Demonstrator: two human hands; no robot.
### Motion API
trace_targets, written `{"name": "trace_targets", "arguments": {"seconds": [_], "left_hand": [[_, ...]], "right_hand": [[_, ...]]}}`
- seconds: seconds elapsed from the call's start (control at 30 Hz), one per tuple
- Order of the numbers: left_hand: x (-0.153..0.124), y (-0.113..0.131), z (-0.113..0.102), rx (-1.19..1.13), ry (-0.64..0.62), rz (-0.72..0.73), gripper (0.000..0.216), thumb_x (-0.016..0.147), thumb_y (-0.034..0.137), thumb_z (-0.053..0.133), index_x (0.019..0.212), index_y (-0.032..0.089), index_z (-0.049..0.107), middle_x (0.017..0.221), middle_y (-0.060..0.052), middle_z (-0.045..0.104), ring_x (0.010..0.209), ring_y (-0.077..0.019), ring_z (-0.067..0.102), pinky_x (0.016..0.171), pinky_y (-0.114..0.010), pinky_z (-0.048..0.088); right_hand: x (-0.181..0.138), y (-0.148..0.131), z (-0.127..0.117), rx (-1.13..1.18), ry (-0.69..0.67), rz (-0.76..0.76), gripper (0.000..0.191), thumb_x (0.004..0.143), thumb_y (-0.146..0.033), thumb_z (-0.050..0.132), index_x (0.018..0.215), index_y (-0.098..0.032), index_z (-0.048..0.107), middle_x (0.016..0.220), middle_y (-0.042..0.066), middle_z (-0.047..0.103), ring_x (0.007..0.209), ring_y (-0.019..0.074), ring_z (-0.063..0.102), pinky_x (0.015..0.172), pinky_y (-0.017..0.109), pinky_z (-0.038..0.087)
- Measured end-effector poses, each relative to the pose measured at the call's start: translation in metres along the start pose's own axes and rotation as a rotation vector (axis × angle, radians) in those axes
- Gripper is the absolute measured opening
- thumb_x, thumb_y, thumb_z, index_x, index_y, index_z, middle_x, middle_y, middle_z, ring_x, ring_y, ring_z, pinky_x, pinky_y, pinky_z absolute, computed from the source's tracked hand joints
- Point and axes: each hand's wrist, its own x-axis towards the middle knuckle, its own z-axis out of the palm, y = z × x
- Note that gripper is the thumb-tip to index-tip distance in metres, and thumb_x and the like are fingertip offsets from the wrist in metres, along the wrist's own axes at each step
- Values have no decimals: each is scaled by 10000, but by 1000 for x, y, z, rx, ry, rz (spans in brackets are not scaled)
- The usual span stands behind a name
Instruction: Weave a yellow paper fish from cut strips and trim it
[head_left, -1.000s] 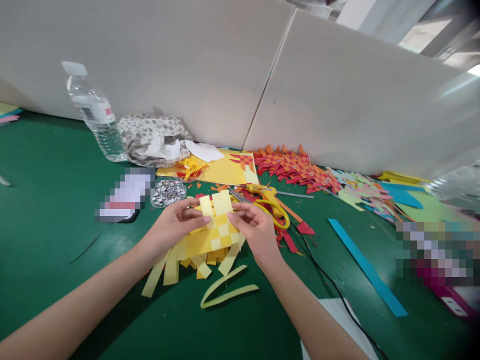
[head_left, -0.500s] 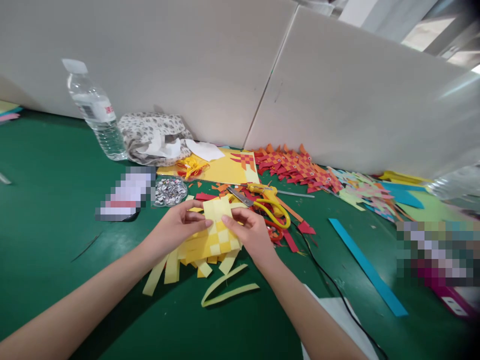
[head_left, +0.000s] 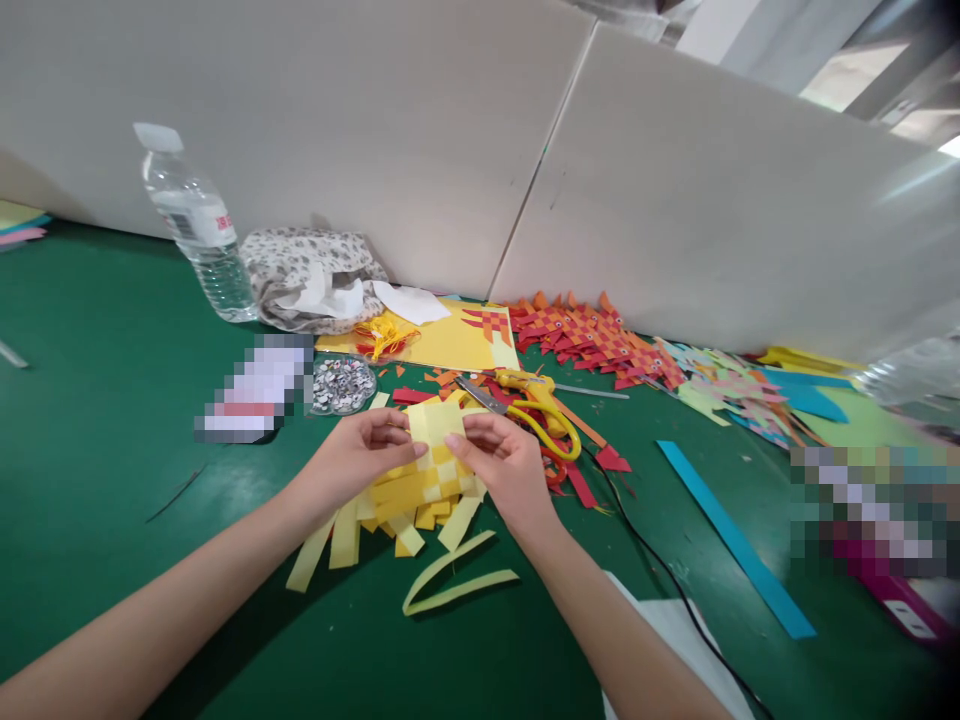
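Observation:
Between my two hands is a piece of woven paper strips, checkered in pale and deeper yellow, held above the table. My left hand pinches its left side, thumb in front and fingers partly behind. On the opposite side, my right hand grips the upper right part, its thumb pressed on the checks. Loose yellow paper strips lie in a pile below the weave. Nearer me rests a folded pale yellow strip. Scissors with yellow handles lie just beyond my right hand.
Googly eyes lie in a heap behind my left hand, near a blurred phone. A water bottle stands at back left. Woven red-orange paper fish line the partition. A blue strip and black cable lie at right.
The woven piece has tilted slightly, its lower checks looking foreshortened. Both hands keep their hold in nearly the same place. The whole view has shifted a little.

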Motion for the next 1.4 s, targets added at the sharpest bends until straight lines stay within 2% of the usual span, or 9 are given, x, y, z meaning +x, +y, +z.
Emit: {"name": "trace_targets", "arguments": {"seconds": [0.17, 0.37, 0.47, 0.63, 0.77, 1.0, 1.2, 1.3, 1.4], "left_hand": [[-1, 0, 0, -18, -90, 1, 333, 612, 329, 744, 888, 169, 651, 898, -59, 708, 814, -208, 657, 737, -323, 511], [-3, -2, -1, 182, -29, 65, 272, 621, 411, 713, 725, 164, 664, 660, -21, 684, 651, -192, 645, 545, -266, 493], [-3, -1, 0, 222, -50, 67, 274, 620, 422, 708, 697, 163, 661, 643, -18, 676, 622, -180, 634, 516, -253, 478], [-3, 0, -1, 151, -59, 39, 294, 598, 416, 732, 731, 162, 666, 680, -20, 688, 642, -179, 640, 554, -257, 494], [-4, 1, -2, 18, -79, 16, 332, 615, 394, 736, 862, 180, 677, 798, -32, 712, 762, -195, 653, 672, -289, 512], [-3, 3, -2, 6, 37, 59, 199, 631, 347, 743, 742, 197, 673, 722, 8, 682, 666, -135, 605, 619, -226, 468], [-4, 5, -1, 53, 42, 87, 189, 599, 324, 765, 630, 178, 649, 596, 44, 591, 562, -89, 520, 574, -198, 430], [-5, 6, 1, 109, 43, 101, 202, 616, 347, 746, 620, 174, 641, 582, 40, 579, 558, -100, 515, 555, -205, 424], [-4, 7, 0, 120, 28, 97, 216, 627, 357, 734, 711, 175, 657, 693, 10, 644, 654, -133, 574, 623, -228, 452]], "right_hand": [[-2, 1, 1, -42, -64, 1, 245, 619, -300, 737, 809, -183, 635, 767, 34, 698, 714, 167, 654, 660, 272, 512], [0, 1, 1, -142, -6, -23, 224, 652, -368, 706, 752, -174, 658, 774, 47, 693, 732, 179, 643, 654, 282, 510], [0, 1, 1, -151, 1, -32, 219, 652, -381, 705, 709, -173, 659, 731, 40, 684, 693, 173, 632, 623, 277, 504], [-1, 0, 1, -109, -4, -30, 240, 630, -387, 719, 723, -176, 658, 748, 37, 684, 695, 168, 629, 618, 272, 500], [-3, -4, 2, -51, -96, 39, 275, 563, -363, 767, 732, -171, 668, 725, 35, 691, 672, 171, 633, 622, 285, 507], [-1, -5, 1, -34, -42, -3, 263, 569, -369, 765, 729, -180, 676, 733, 38, 701, 669, 183, 643, 650, 311, 526], [-5, -7, 2, 33, -264, 134, 344, 592, -360, 758, 879, -181, 693, 842, 35, 711, 736, 202, 662, 663, 313, 532], [-6, -6, 3, 45, -283, 150, 320, 597, -344, 759, 864, -180, 697, 812, 14, 710, 716, 194, 661, 653, 301, 528], [-5, -5, 1, 38, -264, 125, 310, 603, -341, 756, 861, -178, 700, 820, 17, 713, 732, 194, 662, 652, 292, 526]]}}
